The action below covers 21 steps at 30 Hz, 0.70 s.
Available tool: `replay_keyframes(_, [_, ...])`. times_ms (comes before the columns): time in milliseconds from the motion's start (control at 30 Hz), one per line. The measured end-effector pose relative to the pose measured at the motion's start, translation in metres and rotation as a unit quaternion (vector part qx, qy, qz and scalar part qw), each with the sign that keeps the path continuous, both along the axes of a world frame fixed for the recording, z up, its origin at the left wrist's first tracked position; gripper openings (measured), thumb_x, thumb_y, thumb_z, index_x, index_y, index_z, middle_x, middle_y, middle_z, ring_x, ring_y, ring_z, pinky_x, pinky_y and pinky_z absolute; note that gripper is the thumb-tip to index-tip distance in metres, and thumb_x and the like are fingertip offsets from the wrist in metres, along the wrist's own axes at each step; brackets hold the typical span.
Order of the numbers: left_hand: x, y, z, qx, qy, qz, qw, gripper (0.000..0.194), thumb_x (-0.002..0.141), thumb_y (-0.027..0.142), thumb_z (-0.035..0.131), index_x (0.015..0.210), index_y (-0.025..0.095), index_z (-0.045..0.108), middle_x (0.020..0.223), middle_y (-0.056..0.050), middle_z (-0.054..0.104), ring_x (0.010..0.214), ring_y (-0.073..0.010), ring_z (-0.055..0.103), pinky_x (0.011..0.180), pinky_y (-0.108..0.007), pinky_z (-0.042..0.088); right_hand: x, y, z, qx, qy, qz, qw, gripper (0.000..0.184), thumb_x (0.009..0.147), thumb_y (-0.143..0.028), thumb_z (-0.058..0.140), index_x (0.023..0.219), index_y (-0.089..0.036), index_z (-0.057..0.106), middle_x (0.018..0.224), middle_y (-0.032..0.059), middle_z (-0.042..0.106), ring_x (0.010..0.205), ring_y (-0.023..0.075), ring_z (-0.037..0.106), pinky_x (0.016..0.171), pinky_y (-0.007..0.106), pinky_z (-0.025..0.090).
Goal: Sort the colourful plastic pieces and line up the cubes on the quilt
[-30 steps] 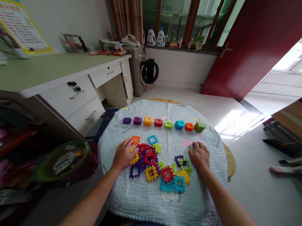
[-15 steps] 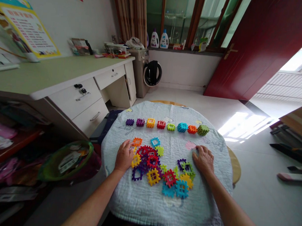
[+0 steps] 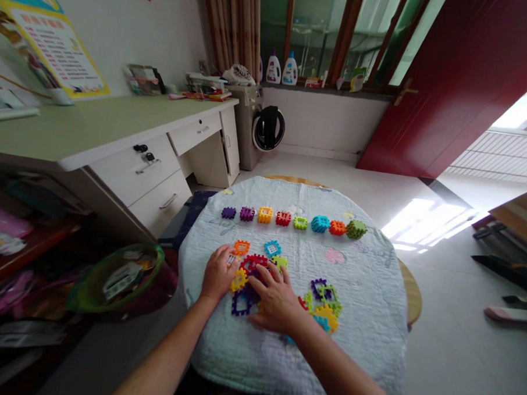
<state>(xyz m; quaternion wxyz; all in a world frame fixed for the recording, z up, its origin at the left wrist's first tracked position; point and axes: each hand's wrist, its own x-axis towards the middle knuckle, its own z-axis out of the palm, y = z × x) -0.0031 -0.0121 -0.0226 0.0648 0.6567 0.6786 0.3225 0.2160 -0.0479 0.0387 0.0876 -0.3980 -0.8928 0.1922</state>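
A loose heap of notched plastic building tiles lies on the cloth in front of me. My right hand (image 3: pixel 277 297) is over the heap with its fingers spread, covering several tiles; whether it presses on one is hidden. At the heap's left edge rests my left hand (image 3: pixel 219 272), fingers loosely stretched beside a yellow tile (image 3: pixel 239 279) and just below an orange tile (image 3: pixel 241 247). Around the right fingertips are red tiles (image 3: pixel 252 261) and a lime tile (image 3: pixel 280 261). A blue tile (image 3: pixel 272 248) sits behind them, and a purple tile (image 3: pixel 241 304) in front.
Across the back of the round table runs a row of same-coloured tile stacks, from a purple stack (image 3: pixel 228 213) to an olive stack (image 3: pixel 357 229). More tiles, including a yellow one (image 3: pixel 327 317), lie right of my forearm. A pale blue cloth (image 3: pixel 366 342) covers the table.
My right hand has moved left from the right side of the tiles onto the heap's middle, hiding part of it. The left hand has stayed at the heap's left edge.
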Motion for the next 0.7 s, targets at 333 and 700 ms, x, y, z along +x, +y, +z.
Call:
replay_keyframes(333, [0.001, 0.0, 0.0, 0.002, 0.001, -0.004, 1.0, 0.025, 0.082, 0.026, 0.051, 0.105, 0.021, 0.06, 0.12, -0.01, 0.061, 0.117, -0.0257, 0.055, 0.107, -0.043, 0.043, 0.049, 0.018, -0.011, 0.019, 0.027, -0.109, 0.993, 0.036, 0.08, -0.018, 0.056, 0.116, -0.022, 0.057, 0.131, 0.0075, 0.055, 0.123, 0.0221, 0.045, 0.104, 0.036, 0.031])
replay_keyframes(700, [0.0, 0.002, -0.008, 0.045, 0.009, -0.01, 0.999, 0.028, 0.079, 0.023, 0.054, 0.105, 0.017, 0.061, 0.117, -0.012, 0.063, 0.113, -0.0272, 0.058, 0.102, -0.046, 0.046, 0.05, 0.052, 0.018, 0.029, -0.154, -0.275, 0.949, 0.027, 0.075, -0.016, 0.054, 0.099, -0.019, 0.066, 0.112, 0.0131, 0.061, 0.111, 0.0299, 0.047, 0.098, 0.046, 0.025])
